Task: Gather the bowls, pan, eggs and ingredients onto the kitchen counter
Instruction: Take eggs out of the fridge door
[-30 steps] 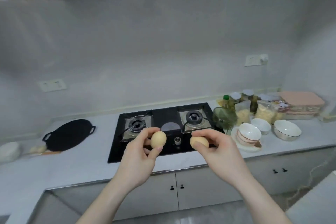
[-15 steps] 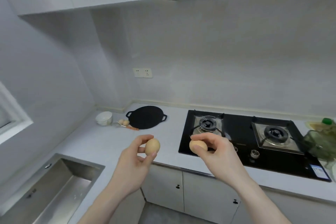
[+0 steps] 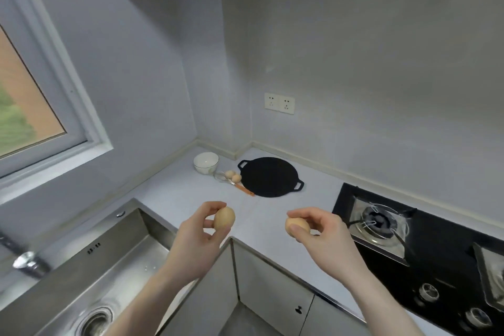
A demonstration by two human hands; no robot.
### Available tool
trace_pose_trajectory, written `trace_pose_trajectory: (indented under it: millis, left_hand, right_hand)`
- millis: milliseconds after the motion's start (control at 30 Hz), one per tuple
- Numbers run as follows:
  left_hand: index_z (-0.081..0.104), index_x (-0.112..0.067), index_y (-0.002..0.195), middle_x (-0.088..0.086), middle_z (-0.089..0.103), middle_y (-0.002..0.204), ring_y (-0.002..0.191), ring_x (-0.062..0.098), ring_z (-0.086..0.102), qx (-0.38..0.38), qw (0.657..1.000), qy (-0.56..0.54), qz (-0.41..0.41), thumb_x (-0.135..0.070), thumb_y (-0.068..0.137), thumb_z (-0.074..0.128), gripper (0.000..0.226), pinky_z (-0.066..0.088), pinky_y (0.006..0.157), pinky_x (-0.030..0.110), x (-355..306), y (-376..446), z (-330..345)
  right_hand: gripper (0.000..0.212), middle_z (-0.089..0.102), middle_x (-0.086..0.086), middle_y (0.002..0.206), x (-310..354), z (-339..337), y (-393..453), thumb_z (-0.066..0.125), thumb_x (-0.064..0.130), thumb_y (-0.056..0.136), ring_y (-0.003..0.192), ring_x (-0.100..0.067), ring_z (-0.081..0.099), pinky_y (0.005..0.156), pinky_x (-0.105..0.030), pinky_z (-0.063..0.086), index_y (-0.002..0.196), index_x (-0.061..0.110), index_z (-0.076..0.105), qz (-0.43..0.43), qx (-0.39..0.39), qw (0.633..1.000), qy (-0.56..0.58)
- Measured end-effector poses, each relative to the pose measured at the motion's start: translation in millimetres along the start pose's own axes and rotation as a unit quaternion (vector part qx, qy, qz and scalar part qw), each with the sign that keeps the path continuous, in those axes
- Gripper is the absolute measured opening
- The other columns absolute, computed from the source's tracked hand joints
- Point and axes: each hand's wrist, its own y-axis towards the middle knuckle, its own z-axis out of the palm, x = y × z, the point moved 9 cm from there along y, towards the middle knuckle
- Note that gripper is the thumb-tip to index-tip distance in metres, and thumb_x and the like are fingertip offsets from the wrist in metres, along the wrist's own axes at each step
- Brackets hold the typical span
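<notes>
My left hand [image 3: 195, 237] grips a brown egg [image 3: 224, 218] by its fingertips, above the counter's inner corner. A second brown egg [image 3: 297, 225] is pinched in my right hand [image 3: 324, 239], a little to the right. Farther back in the counter corner lies a flat black pan [image 3: 268, 176] with two small handles. Left of it two more eggs [image 3: 233, 175] rest beside a whisk [image 3: 240, 185] with an orange handle. A white bowl [image 3: 206, 162] stands behind them near the wall.
A steel sink [image 3: 90, 275] with a faucet [image 3: 26, 262] fills the lower left. The black gas hob [image 3: 436, 248] sits at the right. The grey counter [image 3: 180, 196] runs between them. A window is on the left wall, a wall socket [image 3: 279, 103] above the pan.
The view has swung left from the hob and the bowls on the right toward the counter corner and sink. Both hands still hold their eggs and have spread slightly apart.
</notes>
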Motion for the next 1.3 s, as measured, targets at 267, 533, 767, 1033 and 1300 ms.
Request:
trace_pose_trajectory:
  millis: [267, 533, 767, 1033, 1300]
  left_hand:
    - [0.057, -0.045, 0.116, -0.033, 0.060, 0.113, 0.099, -0.004, 0.063, -0.045, 0.997, 0.006, -0.060, -0.043, 0.094, 0.063, 0.023, 0.061, 0.066, 0.030, 34, 73, -7]
    - [0.057, -0.043, 0.117, -0.031, 0.063, 0.109, 0.094, -0.014, 0.060, -0.045, 0.995, 0.032, -0.081, -0.043, 0.097, 0.061, 0.021, 0.052, 0.067, 0.016, 66, 139, -7]
    - [0.056, -0.043, 0.114, -0.024, 0.067, 0.105, 0.093, -0.009, 0.063, -0.006, 0.995, 0.051, -0.083, -0.041, 0.096, 0.059, 0.018, 0.057, 0.062, 0.021, 107, 234, -3]
    - [0.056, -0.041, 0.116, -0.022, 0.067, 0.107, 0.090, -0.001, 0.067, 0.068, 0.992, 0.049, -0.092, -0.044, 0.095, 0.056, 0.021, 0.056, 0.071, 0.025, 169, 343, 12]
    - [0.055, -0.033, 0.116, -0.009, 0.067, 0.108, 0.097, 0.019, 0.065, 0.132, 0.975, 0.136, -0.114, -0.035, 0.091, 0.054, 0.025, 0.054, 0.087, 0.035, 224, 417, 60]
  right_hand:
    - [0.016, 0.076, 0.013, 0.090, -22, 26, 110, 0.076, 0.027, 0.085, 0.088, -0.005, 0.072, 0.079, -0.023, 0.055, 0.097, 0.037, 0.076, 0.039, 0.070, 0.997, 0.008]
    - [0.020, 0.077, 0.005, 0.087, -20, 55, 184, 0.075, 0.019, 0.085, 0.083, -0.012, 0.073, 0.082, -0.024, 0.059, 0.101, 0.031, 0.075, 0.052, 0.098, 0.994, 0.022]
    - [0.021, 0.078, 0.004, 0.087, -25, 88, 261, 0.075, 0.019, 0.083, 0.082, -0.014, 0.074, 0.083, -0.024, 0.058, 0.100, 0.030, 0.076, 0.090, 0.084, 0.992, 0.019]
    - [0.020, 0.077, 0.012, 0.092, -48, 132, 344, 0.076, 0.025, 0.081, 0.083, -0.006, 0.074, 0.083, -0.028, 0.061, 0.098, 0.034, 0.077, 0.133, 0.060, 0.989, 0.020]
    - [0.021, 0.071, -0.006, 0.110, -105, 172, 394, 0.071, 0.009, 0.088, 0.103, -0.017, 0.069, 0.087, -0.035, 0.062, 0.108, 0.014, 0.075, 0.264, 0.031, 0.949, 0.168]
